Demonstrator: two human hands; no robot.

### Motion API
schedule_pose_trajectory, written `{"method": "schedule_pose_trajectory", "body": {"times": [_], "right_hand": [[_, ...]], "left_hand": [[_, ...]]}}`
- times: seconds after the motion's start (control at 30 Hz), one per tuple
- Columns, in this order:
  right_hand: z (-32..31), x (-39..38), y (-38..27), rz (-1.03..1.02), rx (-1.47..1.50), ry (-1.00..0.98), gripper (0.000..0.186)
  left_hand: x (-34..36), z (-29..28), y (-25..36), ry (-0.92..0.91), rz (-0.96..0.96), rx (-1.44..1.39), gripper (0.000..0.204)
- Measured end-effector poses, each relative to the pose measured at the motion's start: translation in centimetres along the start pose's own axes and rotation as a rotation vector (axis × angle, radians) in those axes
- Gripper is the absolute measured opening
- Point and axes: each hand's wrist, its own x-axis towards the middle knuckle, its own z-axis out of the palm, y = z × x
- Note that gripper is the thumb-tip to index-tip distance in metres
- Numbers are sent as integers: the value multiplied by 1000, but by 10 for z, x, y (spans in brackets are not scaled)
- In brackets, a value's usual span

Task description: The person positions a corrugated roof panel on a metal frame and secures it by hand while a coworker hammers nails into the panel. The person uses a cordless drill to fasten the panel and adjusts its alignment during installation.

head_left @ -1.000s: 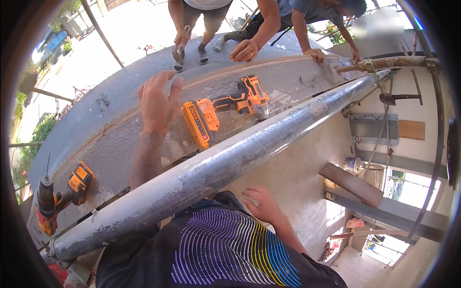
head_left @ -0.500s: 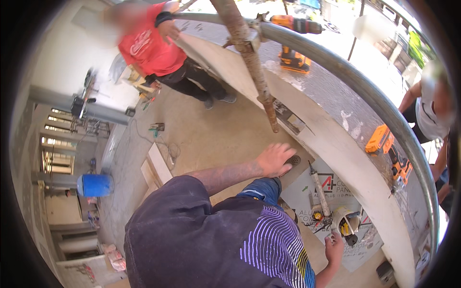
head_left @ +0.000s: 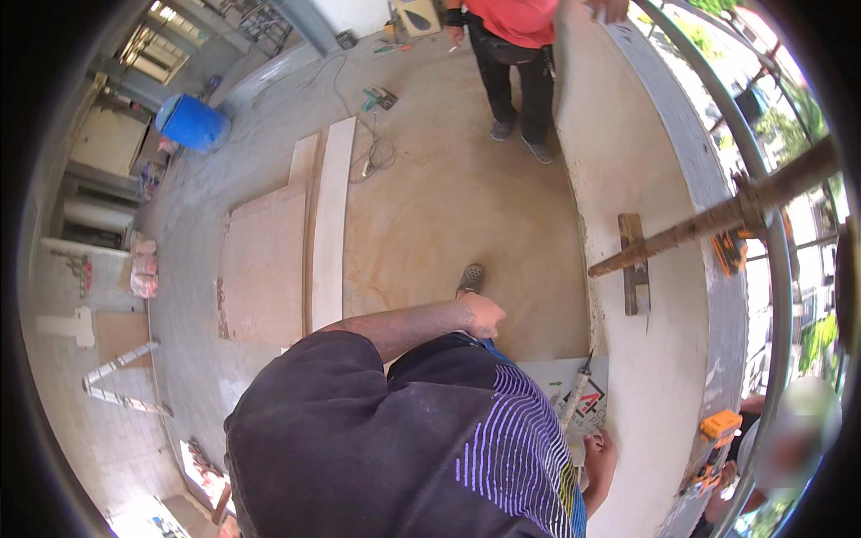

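Note:
My left hand (head_left: 484,316) is curled into a fist at the end of my bent forearm, above my jeans and near my shoe (head_left: 470,276). Whether anything is inside its fingers is hidden. Lower right, my right hand (head_left: 600,451) has its fingers bent inward, beside the rear of a caulking gun (head_left: 577,394). What the fingers pinch, if anything, cannot be made out. The caulking gun lies on a grey printed panel sheet (head_left: 540,369) against the low wall. My dark, striped shirt covers much of the lower picture.
A rusty pipe (head_left: 691,224) juts over the low curved wall (head_left: 659,377), where a wood piece (head_left: 633,264) lies. Power tools (head_left: 720,426) rest on its ledge beside a railing. A person in red (head_left: 516,72) stands ahead; another is beyond the railing. Boards (head_left: 332,215) lie left.
My view has swung toward the right, and the scene has shifted with it. My left hand has gone from spread fingers to a fist. My right hand stays near the caulking gun.

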Motion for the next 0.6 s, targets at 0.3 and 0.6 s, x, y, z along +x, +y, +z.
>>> {"method": "schedule_pose_trajectory", "body": {"times": [0.3,0.6], "right_hand": [[72,174,-287,-226,-238,-199,47],[220,384,-430,135,278,-747,58]], "left_hand": [[-89,-122,-147,136,-85,-307,58],[-165,-234,-329,777,-199,-714,62]]}}
